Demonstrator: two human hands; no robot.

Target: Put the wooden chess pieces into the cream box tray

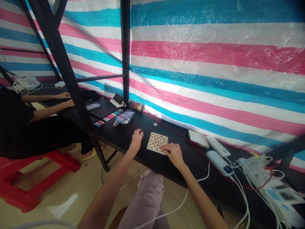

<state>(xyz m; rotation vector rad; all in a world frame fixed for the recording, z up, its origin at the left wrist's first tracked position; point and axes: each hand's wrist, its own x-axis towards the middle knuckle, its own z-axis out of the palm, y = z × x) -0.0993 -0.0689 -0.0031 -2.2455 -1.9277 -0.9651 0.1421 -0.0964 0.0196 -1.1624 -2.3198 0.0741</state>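
Note:
A small square wooden tray (pixel 150 148) lies on the black tabletop, filled with rows of round Chinese chess pieces (pixel 156 139) marked with dark characters. My right hand (pixel 175 154) reaches over its near right corner, fingers bent and closed at a chess piece there, which they partly cover. Left of the tray, my left hand (pixel 136 140) rests on the table with its fingers curled together; whatever may be under the fingertips is hidden. One loose chess piece (pixel 155 124) lies behind the tray, apart from both hands.
A shallow box lid (pixel 198 138), two power banks (pixel 219 163) and tangled white cables lie to the right. A red cable (pixel 176 133) crosses behind the tray. A phone (pixel 118 99) leans at the back left. Another person's arms (pixel 54 106) rest beyond the black post (pixel 69 82).

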